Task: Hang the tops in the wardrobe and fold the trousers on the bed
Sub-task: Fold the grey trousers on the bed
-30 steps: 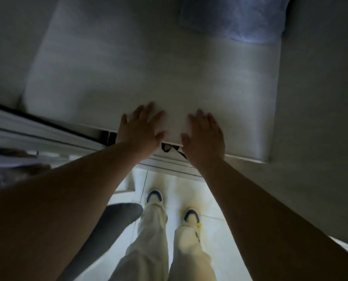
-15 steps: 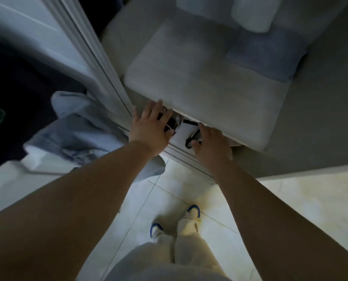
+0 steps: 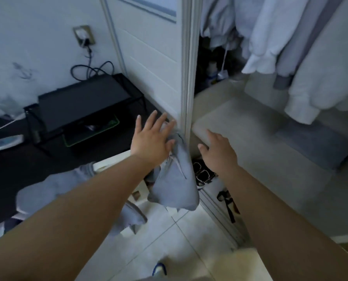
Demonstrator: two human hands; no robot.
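Observation:
A grey hooded top (image 3: 175, 179) hangs in a bunch against the edge of the white wardrobe door (image 3: 154, 63), and its other end trails left under my forearm. My left hand (image 3: 150, 138) is at the top of that bunch with fingers spread and the thumb touching the cloth. To the right of the door edge, my right hand (image 3: 217, 151) hovers with fingers apart over the pale wardrobe shelf (image 3: 260, 138), holding nothing. White and grey tops (image 3: 302, 57) hang inside the wardrobe at the upper right.
A folded grey cloth (image 3: 314, 147) lies on the shelf at the right. Dark patterned items (image 3: 203, 173) sit in the gap under the shelf. A black desk with a stand and laptop (image 3: 82, 104) stands at the left, with cables to a wall socket (image 3: 84, 35). The floor is pale tile (image 3: 169, 244).
The view has lifted from the shelf's front edge to the door and hanging clothes. Both hands left the gap under the shelf; the left went to the grey top, the right rose over the shelf.

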